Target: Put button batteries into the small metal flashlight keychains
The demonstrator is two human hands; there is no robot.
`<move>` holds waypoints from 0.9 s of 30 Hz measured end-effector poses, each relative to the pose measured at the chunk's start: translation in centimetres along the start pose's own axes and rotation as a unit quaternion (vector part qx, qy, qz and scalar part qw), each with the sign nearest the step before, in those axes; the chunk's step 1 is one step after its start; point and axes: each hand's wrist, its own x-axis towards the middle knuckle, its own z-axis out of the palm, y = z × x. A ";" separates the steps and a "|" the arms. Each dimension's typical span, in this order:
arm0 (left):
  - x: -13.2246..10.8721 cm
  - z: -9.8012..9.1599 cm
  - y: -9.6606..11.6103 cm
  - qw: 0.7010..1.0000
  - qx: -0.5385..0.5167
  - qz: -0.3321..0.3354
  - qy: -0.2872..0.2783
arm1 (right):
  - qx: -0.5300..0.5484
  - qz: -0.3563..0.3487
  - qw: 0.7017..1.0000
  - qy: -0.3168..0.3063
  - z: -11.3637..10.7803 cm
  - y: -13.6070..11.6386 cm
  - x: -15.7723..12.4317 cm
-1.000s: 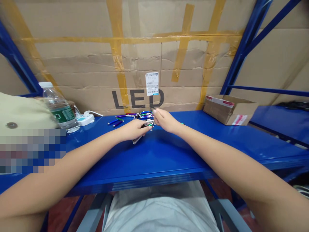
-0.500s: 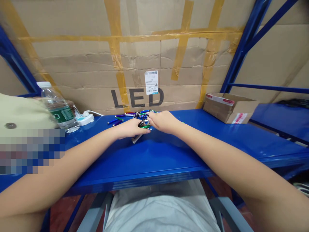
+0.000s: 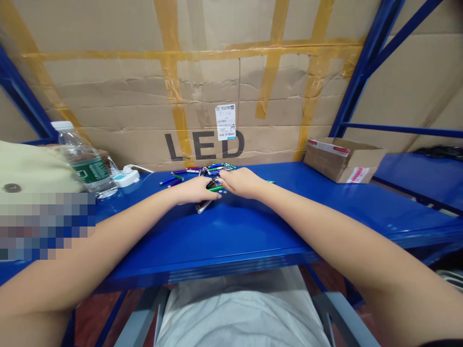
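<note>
My left hand (image 3: 193, 189) is closed around a slim shiny green metal tube (image 3: 216, 188), shaped like a pen or pocket light. A silver piece (image 3: 203, 207) slants down below its fingers; whether the hand grips it too I cannot tell. At the left fingertips, my right hand (image 3: 240, 182) is pinched on a small dark and silver metal clip (image 3: 214, 180). The two hands nearly touch, just above the blue shelf. Behind them lies a loose pile of similar tubes (image 3: 215, 166), with blue and purple ones (image 3: 168, 181) to the left.
A blue metal shelf (image 3: 231, 231) carries everything, backed by a large taped carton (image 3: 126, 106). To the left are a water bottle (image 3: 92, 168), a white power strip (image 3: 126, 178) and another person's pale sleeve (image 3: 36, 168). An open cardboard box (image 3: 342, 161) stands at right.
The right hand has shifted slightly down and left, still pinching at the left fingertips. Otherwise the view has only tilted a little.
</note>
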 end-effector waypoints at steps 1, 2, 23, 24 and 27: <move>0.0 0.0 0.0 1.000 0.004 -0.001 0.001 | 0.003 0.002 1.000 0.002 0.0 0.1 0.0; 0.0 0.0 0.1 1.000 0.004 0.000 0.000 | 0.006 0.003 1.000 0.003 0.0 0.2 0.0; -0.2 0.0 0.7 0.998 -0.015 -0.020 -0.062 | 0.024 -0.030 0.999 -0.017 -0.3 0.2 -0.2; -0.2 0.0 0.7 0.998 -0.011 -0.020 -0.060 | 0.022 -0.030 0.999 -0.019 -0.3 0.1 -0.2; -0.2 -0.1 0.8 0.998 -0.004 -0.017 -0.054 | 0.026 -0.031 0.999 -0.015 -0.2 0.1 -0.1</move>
